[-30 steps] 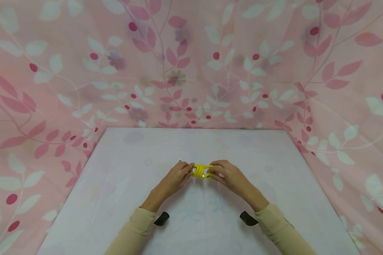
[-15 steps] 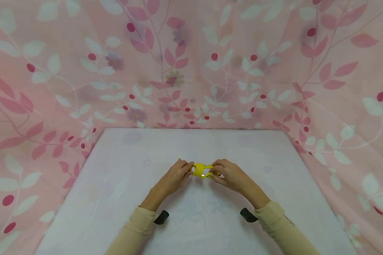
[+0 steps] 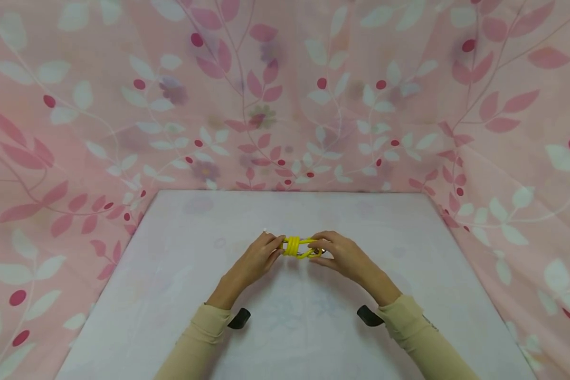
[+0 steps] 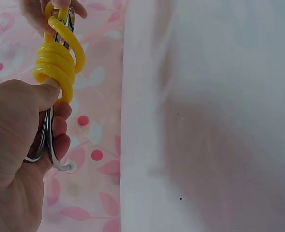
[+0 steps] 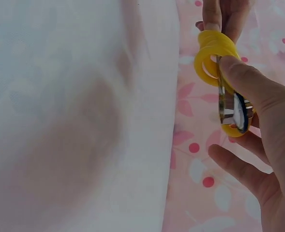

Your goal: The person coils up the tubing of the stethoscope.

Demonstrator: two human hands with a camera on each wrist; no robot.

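A stethoscope with yellow tubing is held up over the table between both hands. Its tubing winds in several tight coils around the middle of the bundle. My left hand grips the metal ear tubes, thumb against the coils; a white ear tip sticks out past the fingers. At the other end, my right hand pinches the bundle near the round metal chest piece, its lower fingers spread apart from it. The fingers partly cover both ends.
A white-covered table lies under the hands. Pink leaf-patterned cloth stands at the back and both sides. Dark wrist-camera pieces jut inward from the sleeves.
Both hands and the stethoscope have shifted slightly farther from the body. The right hand's fingers have spread, showing more of the tubing loop at that end.
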